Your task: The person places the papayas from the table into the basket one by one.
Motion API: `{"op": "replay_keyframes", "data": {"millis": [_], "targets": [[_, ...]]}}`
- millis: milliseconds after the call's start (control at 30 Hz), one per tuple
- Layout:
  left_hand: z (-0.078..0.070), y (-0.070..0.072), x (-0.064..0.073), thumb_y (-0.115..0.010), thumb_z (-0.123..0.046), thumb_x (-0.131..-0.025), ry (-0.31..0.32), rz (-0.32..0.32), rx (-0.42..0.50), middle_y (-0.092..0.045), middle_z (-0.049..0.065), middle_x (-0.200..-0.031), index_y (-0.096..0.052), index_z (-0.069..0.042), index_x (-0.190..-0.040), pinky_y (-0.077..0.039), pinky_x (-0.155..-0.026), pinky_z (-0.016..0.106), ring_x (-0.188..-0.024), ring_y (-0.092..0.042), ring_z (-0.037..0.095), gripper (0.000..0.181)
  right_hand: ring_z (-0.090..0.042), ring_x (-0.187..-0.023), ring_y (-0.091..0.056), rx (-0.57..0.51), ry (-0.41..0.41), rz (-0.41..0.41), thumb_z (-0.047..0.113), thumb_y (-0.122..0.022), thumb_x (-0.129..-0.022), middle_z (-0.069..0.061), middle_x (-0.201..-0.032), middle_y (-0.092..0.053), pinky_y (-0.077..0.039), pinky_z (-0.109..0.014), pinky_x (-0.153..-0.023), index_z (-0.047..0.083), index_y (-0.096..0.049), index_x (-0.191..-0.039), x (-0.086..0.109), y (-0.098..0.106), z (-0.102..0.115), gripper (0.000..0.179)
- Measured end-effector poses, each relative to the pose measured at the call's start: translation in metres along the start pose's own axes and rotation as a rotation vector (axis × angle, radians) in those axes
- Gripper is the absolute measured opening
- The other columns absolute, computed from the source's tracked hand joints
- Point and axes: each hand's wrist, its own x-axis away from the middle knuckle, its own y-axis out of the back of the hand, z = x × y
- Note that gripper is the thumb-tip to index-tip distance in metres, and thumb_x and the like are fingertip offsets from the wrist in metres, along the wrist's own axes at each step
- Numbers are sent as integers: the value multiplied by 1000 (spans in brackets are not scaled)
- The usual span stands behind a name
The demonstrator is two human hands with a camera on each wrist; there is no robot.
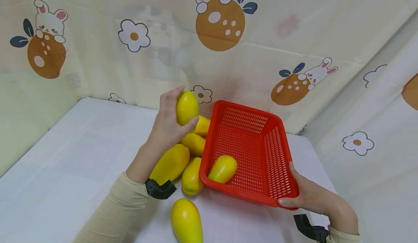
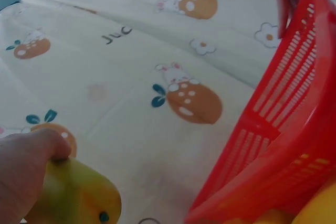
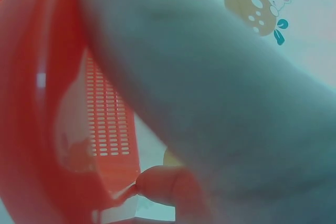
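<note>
In the head view my left hand [image 1: 168,121] grips a yellow mango [image 1: 187,108] and holds it up, left of the red plastic basket [image 1: 241,190]. That mango [image 2: 79,195] also shows at the lower left of the left wrist view, with fingers on its upper side. My right hand [image 1: 310,192] grips the basket's near right corner, thumb over the rim; the other fingers are hidden. The basket tilts, its mouth toward me. A single mango [image 1: 223,168] lies inside, by the near left corner.
Several more mangoes [image 1: 171,163] are heaped against the basket's left side. Another mango [image 1: 187,219] lies apart at the near edge of view. All stand on a white-covered table [image 1: 81,170], with a printed curtain [image 1: 156,65] close behind and to the sides.
</note>
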Motion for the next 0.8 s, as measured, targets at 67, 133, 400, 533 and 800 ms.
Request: {"op": "replay_keyframes", "data": {"millis": [67,133,400,533,800], "targets": [[-3,-6,1,-71,-29,-82,-27,29,9,-28,10,-139,-23,-26,-148,-55,-82,37,-105,-54,27,82,-28,-112,-43,8,-2,-1,35,-75,-79,-18,-133,-39,-52,-30,-74,7,14,-151,0,0,-1,117],[-7,-14,4,-72,-28,-81,-57,53,23,-29,10,-139,-26,-25,-147,-55,-82,36,-106,-54,27,81,-29,-113,-43,8,-6,-1,35,-75,-79,-18,-134,-38,-52,-31,-75,7,14,-151,0,0,-2,117],[-22,-45,18,-72,-30,-79,-138,156,-39,-28,4,-141,-31,-29,-143,-54,-82,32,-105,-54,23,76,-29,-112,-43,9,2,1,34,-74,-79,-19,-134,-39,-51,-31,-75,6,14,-150,1,0,-2,117],[-25,-54,23,-73,-30,-79,-164,172,-59,-29,4,-139,-33,-24,-140,-54,-81,31,-103,-55,22,73,-28,-110,-45,4,4,2,34,-74,-79,-19,-132,-41,-51,-31,-75,7,13,-150,0,0,-1,116],[-26,-65,30,-73,-31,-80,-149,245,-90,-28,5,-140,-30,-24,-140,-53,-86,30,-103,-55,21,74,-28,-110,-46,15,2,-1,34,-74,-79,-19,-133,-41,-51,-31,-75,6,14,-150,0,0,-2,116]]}}
